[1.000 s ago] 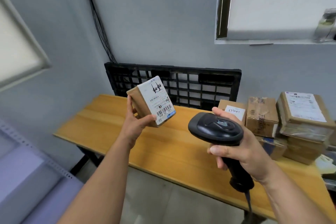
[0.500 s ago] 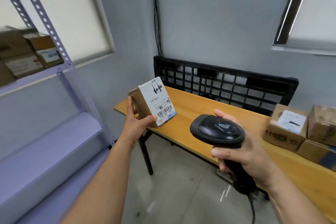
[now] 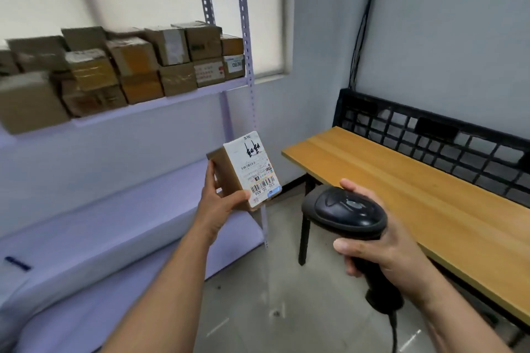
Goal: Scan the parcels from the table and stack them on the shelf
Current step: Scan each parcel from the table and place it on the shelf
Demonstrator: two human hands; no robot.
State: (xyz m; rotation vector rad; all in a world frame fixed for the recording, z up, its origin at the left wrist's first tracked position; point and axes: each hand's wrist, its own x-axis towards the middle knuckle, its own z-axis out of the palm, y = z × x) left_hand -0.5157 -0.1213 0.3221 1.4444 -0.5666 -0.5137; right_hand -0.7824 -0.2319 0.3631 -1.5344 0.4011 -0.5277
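Between the shelf and the table, w/ both arms out in front of me. My left hand [image 3: 218, 206] grips a small parcel [image 3: 243, 172], thumb across the bottom front edge, fingers [image 3: 208, 178] wrapped round the brown left side. Parcel sits upright, tilted a bit, white label facing me; black handwriting near the top, barcode along the bottom, a small blue patch at the lower right corner. It's up in the air, touching nothing but my hand, in front of the shelf's right post.

My right hand [image 3: 381, 249] is closed round the handle of a black scanner [image 3: 347, 212], index finger over the front, thumb up by the head. Scanner head points left, toward the parcel, near it but not touching. Cord drops from the handle's base, out of frame.

Shelf [image 3: 183, 96] is pale lilac metal, left of me. Its middle level carries stacked brown boxes [image 3: 137, 66], two high in places, pretty blurred so labels can't be read. Level below looks bare where I can see it.

Wooden table [image 3: 415, 189] stands to the right, black legs. A black plastic pallet [image 3: 430, 135] leans on edge btwn the table's back & the grey wall. Black cables [image 3: 364, 17] run down the wall corner.
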